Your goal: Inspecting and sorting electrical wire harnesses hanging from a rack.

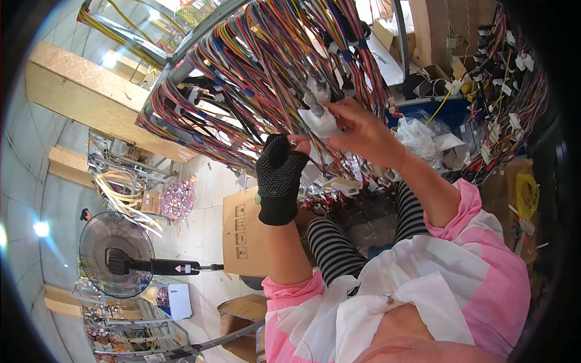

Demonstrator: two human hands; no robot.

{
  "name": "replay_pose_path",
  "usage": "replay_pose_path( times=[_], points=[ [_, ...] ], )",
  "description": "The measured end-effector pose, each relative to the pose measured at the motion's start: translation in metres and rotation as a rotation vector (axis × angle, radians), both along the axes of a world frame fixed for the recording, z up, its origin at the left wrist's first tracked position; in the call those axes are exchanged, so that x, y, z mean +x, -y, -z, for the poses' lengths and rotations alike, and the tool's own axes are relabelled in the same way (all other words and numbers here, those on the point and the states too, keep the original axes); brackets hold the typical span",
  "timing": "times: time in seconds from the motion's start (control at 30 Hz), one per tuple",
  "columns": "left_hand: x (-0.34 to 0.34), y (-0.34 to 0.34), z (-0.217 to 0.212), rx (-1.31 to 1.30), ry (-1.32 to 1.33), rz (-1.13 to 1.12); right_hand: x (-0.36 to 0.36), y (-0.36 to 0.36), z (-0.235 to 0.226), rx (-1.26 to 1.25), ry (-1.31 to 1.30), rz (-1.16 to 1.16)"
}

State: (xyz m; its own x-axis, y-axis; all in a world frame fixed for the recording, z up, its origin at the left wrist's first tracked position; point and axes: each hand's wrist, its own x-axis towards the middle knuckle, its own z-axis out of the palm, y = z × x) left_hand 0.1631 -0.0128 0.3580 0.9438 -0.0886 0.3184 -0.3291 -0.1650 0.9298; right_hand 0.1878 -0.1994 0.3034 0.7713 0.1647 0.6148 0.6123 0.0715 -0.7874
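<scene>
In front of me hangs a thick bundle of many-coloured wires (242, 66), draped over a metal rack. My left hand (281, 175) wears a black dotted glove with bare fingertips. Its thumb and fingers are pinched together at the wires; what is between them is too small to make out. Bare and raised beside it, my right hand (363, 133) has its fingers closed at a white piece with a grey top (319, 121) among the wires. A similar white and grey piece (318, 89) hangs just behind.
A cardboard box (239, 227) stands below my left forearm. To the left is a black fan (116, 254) on a pole. More wire harnesses (514, 91) hang at the right, near clear plastic bags (417, 136). Long wooden boards (85, 91) run along the far left.
</scene>
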Motion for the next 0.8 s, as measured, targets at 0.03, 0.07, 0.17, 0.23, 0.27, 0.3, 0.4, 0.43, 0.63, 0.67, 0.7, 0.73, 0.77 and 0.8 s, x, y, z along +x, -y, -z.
replay_pose_path(
  times=[0.03, 0.07, 0.17, 0.23, 0.27, 0.3, 0.4, 0.43, 0.63, 0.67, 0.7, 0.73, 0.77, 0.8],
  points=[
    [0.000, 0.001, 0.000, -0.029, -0.049, 0.018, -0.001, 0.001, -0.001, -0.001, -0.027, -0.030],
    [0.000, 0.003, 0.001, -0.059, -0.097, 0.037, -0.002, 0.002, -0.002, -0.001, -0.054, -0.059],
    [0.010, -0.001, 0.021, 0.064, 0.060, -0.088, -0.004, 0.001, -0.005, -0.001, -0.085, -0.098],
    [0.007, 0.005, 0.019, 0.032, 0.069, -0.077, -0.004, 0.002, -0.004, 0.014, -0.087, -0.105],
    [0.006, 0.007, 0.018, 0.015, 0.074, -0.072, -0.004, 0.002, -0.003, 0.029, -0.084, -0.110],
    [0.007, 0.007, 0.018, 0.017, 0.071, -0.064, -0.005, 0.001, -0.004, 0.046, -0.080, -0.117],
    [0.008, 0.005, 0.018, 0.028, 0.076, -0.057, -0.006, 0.002, -0.006, -0.002, -0.074, -0.091],
    [0.008, 0.005, 0.017, 0.037, 0.086, -0.067, -0.006, 0.001, -0.006, 0.019, -0.074, -0.093],
    [0.002, 0.009, 0.014, -0.100, 0.027, -0.122, -0.002, -0.001, 0.000, 0.033, -0.037, -0.011],
    [0.002, 0.008, 0.015, -0.161, 0.015, -0.129, 0.000, -0.001, 0.001, 0.028, -0.034, 0.007],
    [0.001, 0.008, 0.014, -0.206, -0.017, -0.115, 0.001, -0.001, 0.003, 0.023, -0.034, 0.022],
    [-0.001, 0.008, 0.012, -0.252, -0.049, -0.101, 0.001, 0.000, 0.004, 0.018, -0.049, 0.015],
    [-0.002, 0.008, 0.012, -0.298, -0.081, -0.087, 0.001, 0.000, 0.004, 0.013, -0.064, 0.008],
    [0.000, 0.005, 0.013, -0.261, -0.041, -0.057, 0.000, 0.001, 0.003, 0.006, -0.078, 0.002]
  ],
)
